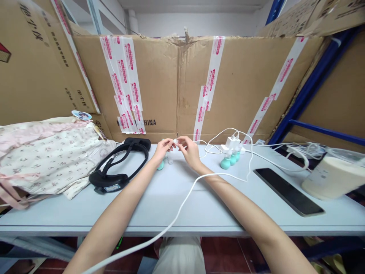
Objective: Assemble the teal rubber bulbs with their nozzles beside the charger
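Note:
Both my hands are raised over the far middle of the grey table (182,205), fingertips almost meeting. A small whitish piece (175,141) sits between them; its exact kind is too small to make out. My left hand (164,148) pinches it from one side, and the fingers of my right hand (188,149) close on it from the other. Under my left hand, partly hidden, is a teal bulb (160,166), with a small clear piece (170,160) beside it. Several teal bulbs with clear tops (225,163) stand in a row to the right.
Left are a black head strap (122,179) and a floral cloth bag (54,156). A white cable (182,205) crosses above my right forearm. Right lie a white charger (233,142), a phone (288,191) and a cream container (333,178). A cardboard wall (159,83) closes the back.

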`<action>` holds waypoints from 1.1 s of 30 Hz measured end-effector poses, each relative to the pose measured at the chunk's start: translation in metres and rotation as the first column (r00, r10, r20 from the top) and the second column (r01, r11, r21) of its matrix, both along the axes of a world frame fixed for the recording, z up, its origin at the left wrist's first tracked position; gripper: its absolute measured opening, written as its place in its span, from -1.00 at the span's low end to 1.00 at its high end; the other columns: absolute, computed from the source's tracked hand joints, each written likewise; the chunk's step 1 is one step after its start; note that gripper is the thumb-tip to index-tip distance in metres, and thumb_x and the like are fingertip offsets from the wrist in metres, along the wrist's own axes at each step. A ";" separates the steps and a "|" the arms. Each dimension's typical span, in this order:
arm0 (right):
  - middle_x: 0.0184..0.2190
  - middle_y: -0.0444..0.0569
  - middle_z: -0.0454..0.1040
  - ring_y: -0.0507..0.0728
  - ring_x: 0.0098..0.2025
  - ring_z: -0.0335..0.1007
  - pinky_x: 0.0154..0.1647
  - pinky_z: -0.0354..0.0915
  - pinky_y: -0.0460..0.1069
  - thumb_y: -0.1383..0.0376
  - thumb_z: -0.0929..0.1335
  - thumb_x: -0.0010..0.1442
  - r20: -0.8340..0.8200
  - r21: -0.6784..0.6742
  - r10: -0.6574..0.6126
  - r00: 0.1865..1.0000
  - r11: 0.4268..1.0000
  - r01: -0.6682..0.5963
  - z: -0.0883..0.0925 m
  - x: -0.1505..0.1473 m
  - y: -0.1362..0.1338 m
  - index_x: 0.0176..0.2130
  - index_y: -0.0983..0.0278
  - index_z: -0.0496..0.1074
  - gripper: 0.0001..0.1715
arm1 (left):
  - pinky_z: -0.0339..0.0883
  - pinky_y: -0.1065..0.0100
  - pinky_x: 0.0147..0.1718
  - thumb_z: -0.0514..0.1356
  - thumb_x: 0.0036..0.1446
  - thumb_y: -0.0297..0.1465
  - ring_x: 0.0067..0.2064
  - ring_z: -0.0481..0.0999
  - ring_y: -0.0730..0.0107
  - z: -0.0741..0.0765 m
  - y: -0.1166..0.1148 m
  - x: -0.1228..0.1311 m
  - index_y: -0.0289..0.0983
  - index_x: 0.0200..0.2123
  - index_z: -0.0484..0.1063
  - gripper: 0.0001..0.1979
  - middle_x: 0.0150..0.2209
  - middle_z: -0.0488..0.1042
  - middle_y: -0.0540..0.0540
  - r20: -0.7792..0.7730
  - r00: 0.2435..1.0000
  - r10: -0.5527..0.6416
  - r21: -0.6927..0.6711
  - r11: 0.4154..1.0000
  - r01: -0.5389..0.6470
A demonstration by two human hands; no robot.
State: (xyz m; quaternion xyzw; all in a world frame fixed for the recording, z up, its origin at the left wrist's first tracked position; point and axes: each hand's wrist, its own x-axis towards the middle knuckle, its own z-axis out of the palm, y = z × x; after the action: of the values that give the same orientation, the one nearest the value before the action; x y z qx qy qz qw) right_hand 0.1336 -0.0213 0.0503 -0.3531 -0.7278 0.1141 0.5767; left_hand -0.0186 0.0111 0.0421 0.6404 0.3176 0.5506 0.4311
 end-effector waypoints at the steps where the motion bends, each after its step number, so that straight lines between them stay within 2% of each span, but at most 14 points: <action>1: -0.30 -0.05 0.49 0.02 -0.42 0.40 -0.38 0.31 -0.08 0.15 0.30 0.20 -0.009 0.020 -0.017 1.000 1.000 0.017 0.000 0.000 -0.001 -0.18 0.24 0.42 -0.75 | 0.15 0.48 -0.49 0.24 -0.04 -0.04 -0.50 0.31 0.55 0.000 -0.001 0.001 -0.30 -0.41 0.40 -0.60 -0.51 0.40 0.01 0.004 1.000 -0.031 -0.016 0.999 0.031; 6: -0.37 -0.04 0.49 0.01 -0.49 0.40 -0.45 0.30 -0.07 0.16 0.33 0.17 -0.106 0.007 -0.021 0.994 1.000 0.022 0.006 0.007 0.001 -0.29 0.27 0.49 -0.76 | 0.15 0.46 -0.49 0.20 -0.03 0.01 -0.50 0.33 0.54 0.010 -0.012 0.008 -0.32 -0.41 0.42 -0.54 -0.49 0.45 -0.03 -0.105 0.989 -0.107 0.025 0.994 0.110; 11: -0.39 -0.03 0.52 0.01 -0.57 0.38 -0.61 0.22 -0.10 0.12 0.37 0.10 -0.188 -0.151 0.068 0.980 0.984 -0.097 0.011 0.012 0.007 -0.33 0.29 0.52 -0.72 | 0.20 0.44 -0.46 0.18 0.03 -0.05 -0.49 0.34 0.51 0.012 -0.018 0.013 -0.33 -0.48 0.38 -0.59 -0.51 0.45 -0.05 -0.236 0.971 -0.049 0.092 0.993 0.072; 14: -0.50 -0.08 0.51 -0.01 -0.64 0.32 -0.67 0.19 -0.11 0.08 0.40 0.06 -0.201 -0.242 0.099 0.975 0.959 -0.148 0.012 0.011 0.008 -0.37 0.29 0.50 -0.69 | 0.24 0.42 -0.42 0.13 0.09 -0.12 -0.47 0.36 0.48 0.009 -0.016 0.009 -0.33 -0.46 0.40 -0.64 -0.48 0.47 -0.07 -0.363 0.932 -0.009 0.143 0.988 0.065; 16: -0.56 -0.11 0.48 -0.02 -0.66 0.31 -0.67 0.21 -0.11 0.06 0.41 0.02 -0.175 -0.258 0.110 0.978 0.954 -0.153 0.012 0.010 0.006 -0.39 0.29 0.49 -0.67 | 0.25 0.42 -0.42 0.11 0.12 -0.16 -0.46 0.38 0.47 0.009 -0.015 0.006 -0.33 -0.43 0.42 -0.67 -0.47 0.48 -0.07 -0.429 0.903 0.012 0.169 0.983 0.067; 19: -0.52 -0.10 0.48 -0.02 -0.62 0.34 -0.66 0.24 -0.12 0.06 0.42 0.03 -0.164 -0.228 0.150 0.975 0.956 -0.186 0.015 0.009 0.003 -0.37 0.28 0.51 -0.67 | 0.28 0.42 -0.39 0.07 0.16 -0.21 -0.45 0.42 0.45 0.015 -0.016 0.003 -0.32 -0.36 0.45 -0.70 -0.44 0.50 -0.06 -0.495 0.867 0.064 0.226 0.972 0.057; 22: -0.40 -0.07 0.47 -0.04 -0.59 0.36 -0.67 0.25 -0.12 0.07 0.42 0.04 -0.203 -0.174 0.172 0.964 0.963 -0.208 0.018 0.009 0.001 -0.34 0.27 0.55 -0.68 | 0.29 0.42 -0.37 0.03 0.20 -0.23 -0.49 0.44 0.47 0.022 -0.022 0.001 -0.28 -0.32 0.46 -0.70 -0.45 0.52 -0.03 -0.542 0.823 0.170 0.290 0.957 -0.007; 27: -0.29 -0.05 0.43 -0.05 -0.52 0.36 -0.62 0.32 -0.12 0.06 0.42 0.03 -0.165 -0.106 0.117 0.979 0.985 -0.136 0.016 0.010 0.000 -0.33 0.20 0.60 -0.70 | 0.28 0.44 -0.42 0.02 0.23 -0.28 -0.55 0.43 0.49 0.022 -0.028 0.002 -0.26 -0.28 0.45 -0.74 -0.48 0.51 0.00 -0.559 0.770 0.308 0.363 0.926 -0.106; 30: -0.30 -0.04 0.46 -0.03 -0.51 0.39 -0.56 0.39 -0.08 0.08 0.41 0.07 -0.169 -0.054 0.163 0.972 0.983 -0.175 0.013 0.009 -0.003 -0.34 0.20 0.59 -0.73 | 0.31 0.45 -0.40 0.05 0.21 -0.34 -0.50 0.49 0.48 0.019 -0.026 0.001 -0.26 -0.22 0.44 -0.79 -0.44 0.53 -0.01 -0.520 0.795 0.311 0.390 0.915 -0.103; 33: -0.27 -0.03 0.49 -0.03 -0.53 0.40 -0.62 0.35 -0.09 0.10 0.39 0.10 -0.160 -0.027 0.190 0.969 0.980 -0.197 0.014 0.008 -0.007 -0.32 0.21 0.57 -0.74 | 0.33 0.44 -0.33 0.08 0.19 -0.38 -0.37 0.55 0.41 0.019 -0.026 -0.001 -0.26 -0.19 0.46 -0.81 -0.33 0.57 -0.07 -0.467 0.811 0.353 0.470 0.876 -0.110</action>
State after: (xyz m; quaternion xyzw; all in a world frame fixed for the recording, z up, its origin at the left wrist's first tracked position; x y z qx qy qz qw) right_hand 0.1417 -0.0279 0.0638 -0.2824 -0.7087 0.2128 0.6105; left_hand -0.0198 -0.0148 0.0614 0.8015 0.3768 0.4526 0.1036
